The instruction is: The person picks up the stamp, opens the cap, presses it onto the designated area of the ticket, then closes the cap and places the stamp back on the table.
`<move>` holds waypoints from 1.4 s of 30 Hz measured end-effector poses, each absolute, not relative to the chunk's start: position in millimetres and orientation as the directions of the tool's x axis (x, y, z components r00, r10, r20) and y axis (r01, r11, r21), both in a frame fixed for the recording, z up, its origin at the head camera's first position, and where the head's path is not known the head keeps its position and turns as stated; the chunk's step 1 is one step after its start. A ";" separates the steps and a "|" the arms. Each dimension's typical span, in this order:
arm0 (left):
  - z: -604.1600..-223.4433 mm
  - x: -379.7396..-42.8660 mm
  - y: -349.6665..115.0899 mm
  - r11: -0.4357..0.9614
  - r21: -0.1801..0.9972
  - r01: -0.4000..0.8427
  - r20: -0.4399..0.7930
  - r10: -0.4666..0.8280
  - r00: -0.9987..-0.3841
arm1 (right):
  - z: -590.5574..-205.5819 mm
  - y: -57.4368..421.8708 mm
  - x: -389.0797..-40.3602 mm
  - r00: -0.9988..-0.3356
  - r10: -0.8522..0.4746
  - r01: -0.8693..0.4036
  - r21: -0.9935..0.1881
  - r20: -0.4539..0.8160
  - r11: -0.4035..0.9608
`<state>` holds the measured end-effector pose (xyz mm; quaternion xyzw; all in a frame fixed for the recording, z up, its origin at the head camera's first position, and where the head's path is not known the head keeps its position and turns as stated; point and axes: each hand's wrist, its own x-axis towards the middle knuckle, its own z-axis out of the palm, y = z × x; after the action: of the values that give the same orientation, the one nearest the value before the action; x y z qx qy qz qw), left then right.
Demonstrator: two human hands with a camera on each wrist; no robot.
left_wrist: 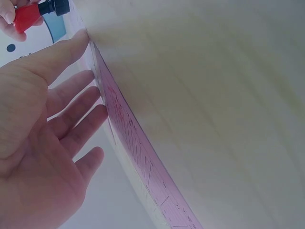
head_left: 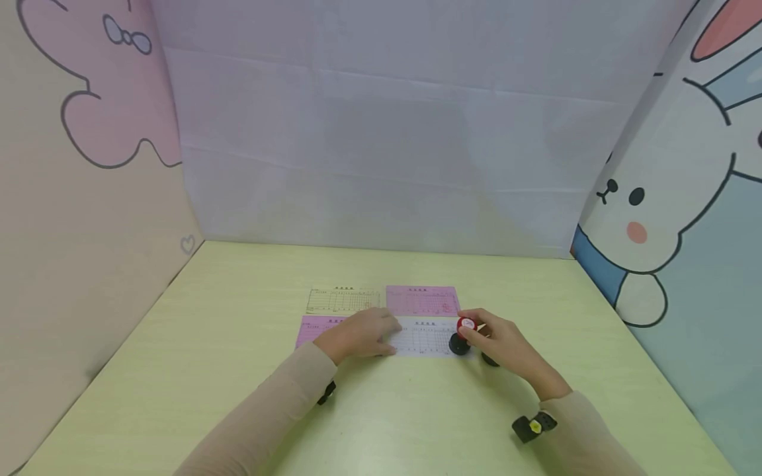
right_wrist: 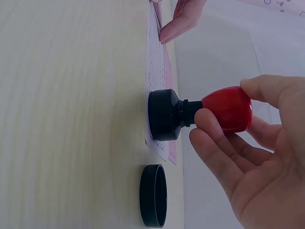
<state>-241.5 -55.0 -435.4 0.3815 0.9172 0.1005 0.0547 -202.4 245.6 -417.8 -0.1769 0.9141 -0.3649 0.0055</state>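
Observation:
A stamp with a red handle point(right_wrist: 228, 109) and a round black base point(right_wrist: 163, 115) stands upright on the right end of the white printed form point(head_left: 419, 338). My right hand point(head_left: 501, 340) grips its red handle between thumb and fingers. Beside the stamp lies a round black cap point(right_wrist: 153, 195), partly behind the right hand in the head view. My left hand point(head_left: 362, 332) rests its spread fingertips on the forms, at the left end of the white sheet. Under that hand a pink form point(head_left: 309, 328) is partly hidden.
Behind the front row lie a pale yellow form point(head_left: 342, 301) and another pink form point(head_left: 421, 301), each with red marks at its right. All rest on a light wooden table point(head_left: 238, 284). A white backdrop point(head_left: 369, 152) and cartoon-printed side panels point(head_left: 702, 370) surround it.

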 end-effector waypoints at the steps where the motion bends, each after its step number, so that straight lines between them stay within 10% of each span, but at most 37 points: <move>1: -435.4 -241.6 -55.0 0.690 0.228 0.686 -0.029 0.709 -0.704 | -418.2 245.8 -202.3 -0.937 -0.327 -0.324 -0.667 0.125 0.671; 42: -435.1 -244.9 -26.6 0.632 0.371 0.680 0.051 0.718 -0.694 | -398.6 280.2 -192.3 -0.978 -0.170 -0.205 -0.749 0.125 0.630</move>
<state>-244.9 -26.6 -435.1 0.3875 0.9019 0.1839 0.0510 -192.3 280.2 -398.6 -0.1038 0.9026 -0.4172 -0.0213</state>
